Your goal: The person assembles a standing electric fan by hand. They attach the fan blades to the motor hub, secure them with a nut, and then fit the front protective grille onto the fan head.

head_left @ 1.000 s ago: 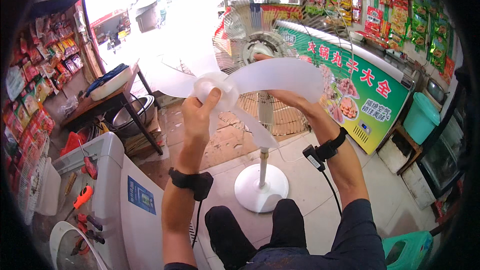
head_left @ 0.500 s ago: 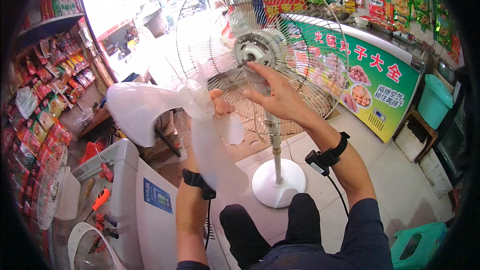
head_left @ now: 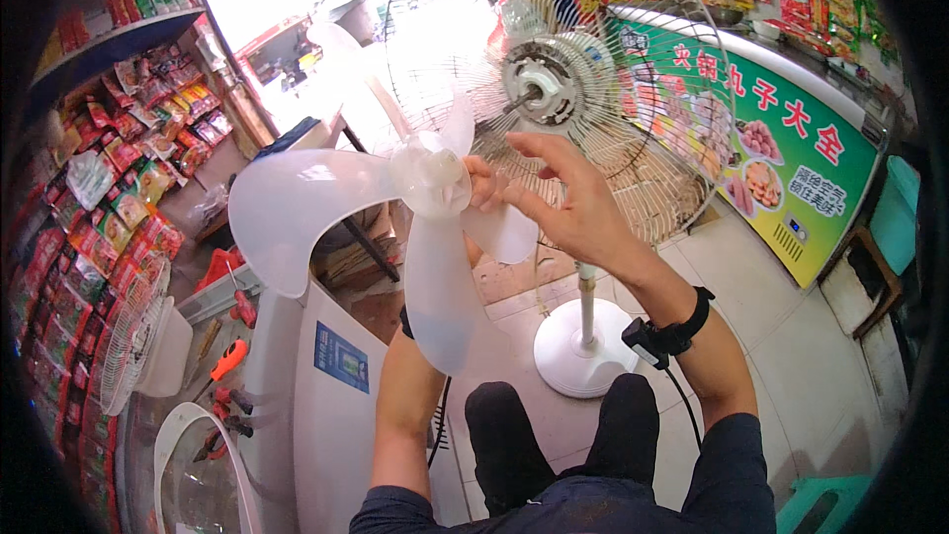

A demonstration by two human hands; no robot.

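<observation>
1. Fan blade (head_left: 395,227): translucent white plastic, three wide lobes round a central hub (head_left: 432,178). It is held up in mid-air, just in front of and below the pedestal fan's motor (head_left: 539,89), left of centre in the view.
2. Handling, as judged: light for its size, thin lobes likely to flex and crack if bent or knocked; surface smooth, prob. a bit slippery. Best taken at the hub, where the plastic is thickest and stiffest; lobe tips are better left alone.
3. Left hand (head_left: 481,188): mostly hidden behind the hub and near lobe; only fingertips are seen at the hub's right edge, closed on the hub from behind as far as can be told.
4. Right hand (head_left: 568,203): fingers spread apart, resting against the right lobe near the hub; nothing is clamped, more a steadying touch.
5. Pedestal fan: rear wire guard (head_left: 652,138) in place, front guard off, motor shaft bare; round white base (head_left: 583,351) on the tiled floor, near the knees.
6. Left and near: white cabinet (head_left: 336,386) w/ an orange-handled tool (head_left: 225,361) and other hand tools beside it; a second wire guard (head_left: 133,336) is seen further left.
7. Far right: green shop counter (head_left: 791,168); far left, shelves of packets (head_left: 109,168).
</observation>
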